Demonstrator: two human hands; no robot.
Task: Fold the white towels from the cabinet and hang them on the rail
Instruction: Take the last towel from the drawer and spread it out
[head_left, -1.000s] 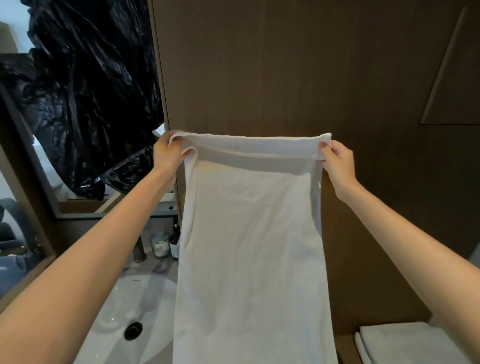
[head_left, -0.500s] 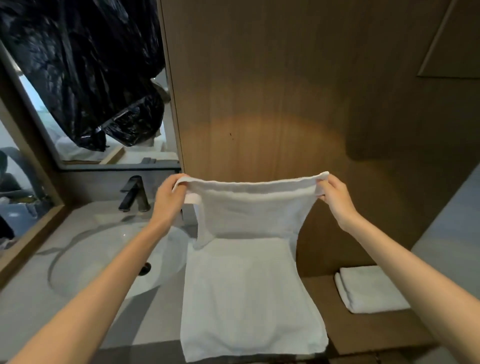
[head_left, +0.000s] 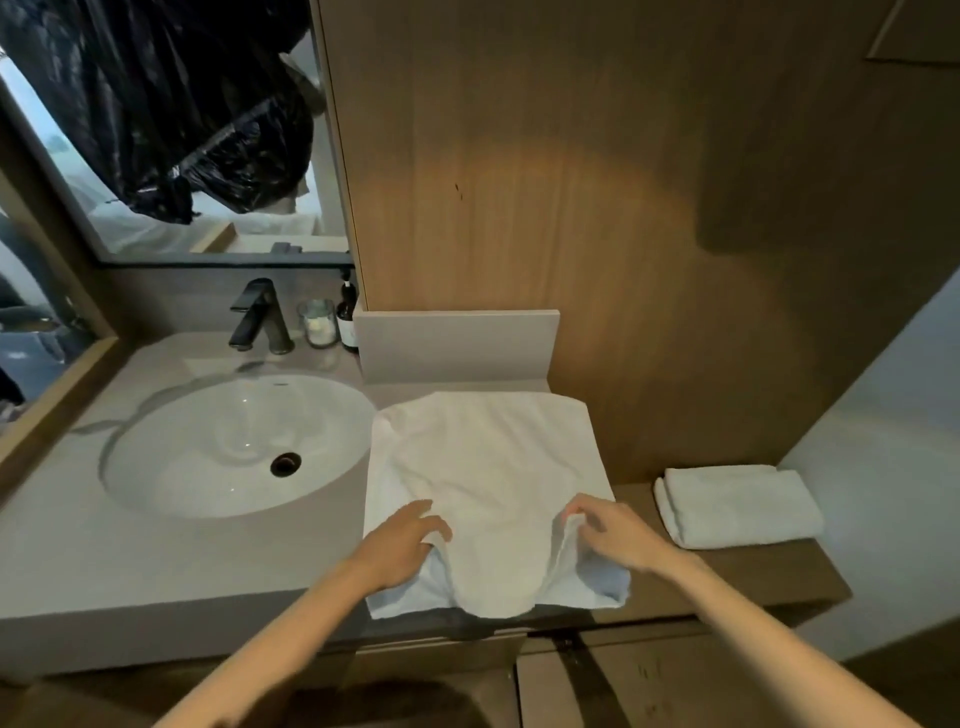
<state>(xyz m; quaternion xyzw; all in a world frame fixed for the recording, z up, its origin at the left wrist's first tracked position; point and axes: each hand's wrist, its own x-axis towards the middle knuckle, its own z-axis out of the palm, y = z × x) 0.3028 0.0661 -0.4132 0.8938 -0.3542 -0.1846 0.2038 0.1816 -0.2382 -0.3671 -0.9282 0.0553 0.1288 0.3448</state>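
the white towel (head_left: 488, 467) lies on the counter (head_left: 156, 561), at its right end, just beside the sink (head_left: 208, 441). its far edge is close to the little back wall of the counter. its near part sags over the front edge. the top layer is bunched and wrinkled, not flat.

the right hand (head_left: 613, 530) pinches a raised fold of the white towel near the front edge. the left hand (head_left: 410, 540) lies on the near left part of the towel. it is blurry, so one cannot tell if it grips the cloth or only presses it.

a second towel (head_left: 737, 506), already folded, sits on the wooden shelf (head_left: 727, 577) to the right, well apart. no rail is in view.

what could go wrong: the hanging part could pull the towel off the front edge if both hands let go. if the wrinkles are not smoothed, the fold would likely come out crooked. the left edge could slip into the sink and maybe get wet.
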